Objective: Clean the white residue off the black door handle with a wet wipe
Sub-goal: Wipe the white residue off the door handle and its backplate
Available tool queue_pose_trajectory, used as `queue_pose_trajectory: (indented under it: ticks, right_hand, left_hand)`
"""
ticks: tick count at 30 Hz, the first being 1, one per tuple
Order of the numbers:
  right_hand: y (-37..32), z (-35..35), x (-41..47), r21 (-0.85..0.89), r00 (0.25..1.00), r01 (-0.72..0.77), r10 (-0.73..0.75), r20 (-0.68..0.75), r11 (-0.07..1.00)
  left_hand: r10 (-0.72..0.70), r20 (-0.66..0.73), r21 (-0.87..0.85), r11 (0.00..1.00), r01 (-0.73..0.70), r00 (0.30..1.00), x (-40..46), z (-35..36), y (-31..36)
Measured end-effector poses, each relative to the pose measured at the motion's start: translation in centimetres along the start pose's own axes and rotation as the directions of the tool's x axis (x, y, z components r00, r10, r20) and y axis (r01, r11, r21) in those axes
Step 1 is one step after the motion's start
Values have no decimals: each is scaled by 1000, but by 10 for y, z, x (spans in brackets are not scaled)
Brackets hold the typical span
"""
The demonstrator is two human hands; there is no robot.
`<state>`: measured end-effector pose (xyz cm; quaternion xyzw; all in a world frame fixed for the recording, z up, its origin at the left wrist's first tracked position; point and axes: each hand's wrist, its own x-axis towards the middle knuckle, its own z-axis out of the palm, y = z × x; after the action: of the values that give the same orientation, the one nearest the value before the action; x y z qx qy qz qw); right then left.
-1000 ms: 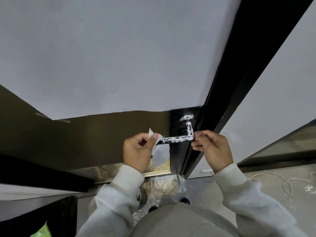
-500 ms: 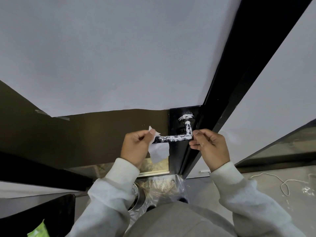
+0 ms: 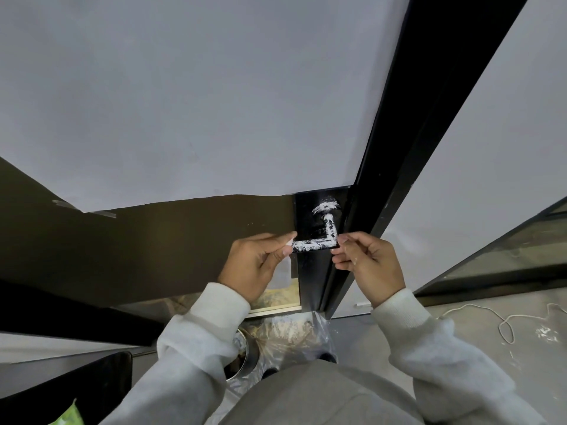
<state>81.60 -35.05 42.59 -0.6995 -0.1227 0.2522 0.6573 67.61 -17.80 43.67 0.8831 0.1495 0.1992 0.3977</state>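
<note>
The black L-shaped door handle [image 3: 317, 243] sits on a black plate by the door's edge, and white residue streaks it along both arms. My left hand [image 3: 254, 265] pinches a white wet wipe [image 3: 283, 274] against the handle's free left end. Most of the wipe hangs below my fingers. My right hand [image 3: 366, 262] is at the handle's corner on the right, with thumb and forefinger closed around that corner. More white residue smears the round base [image 3: 325, 207] above the handle.
A black door frame [image 3: 399, 148] runs diagonally up the right. Below my arms stand a metal bin [image 3: 245, 354] and a clear plastic bag [image 3: 291, 332]. A white cord [image 3: 503, 323] lies on the floor at the right. Something green [image 3: 69, 415] shows at the bottom left.
My left hand has shifted a little right onto the handle's free end. The wipe, which stuck up above my thumb, now hangs below the hand. My right hand has stayed at the corner.
</note>
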Motion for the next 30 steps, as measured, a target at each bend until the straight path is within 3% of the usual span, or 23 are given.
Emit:
queue_pose_trajectory:
  ticks: [3,6,12,24,30]
  right_hand:
    - [0,-1,0,-1,1000,-2,2,6,1000]
    - [1,-3,0,-3,1000,-8,8,6,1000]
    - [1,-6,-1,8,1000,-13,13,3,1000]
    - [5,-11,2,14,1000,-20,20,5,1000]
    - [6,-12,2,13,1000,-29,29,8,999]
  left_hand:
    - [-23,-41,76,997,26,999,-2,0,-3]
    - [-239,-102,-126,966,226,966,-7,0,-8]
    - [-380,-144,-427,857,289,914,-7,2,-1]
    - [-484,5,-525,744,414,875,0,-2,4]
    - [-460,-124,-446,817,365,879,8,9,16]
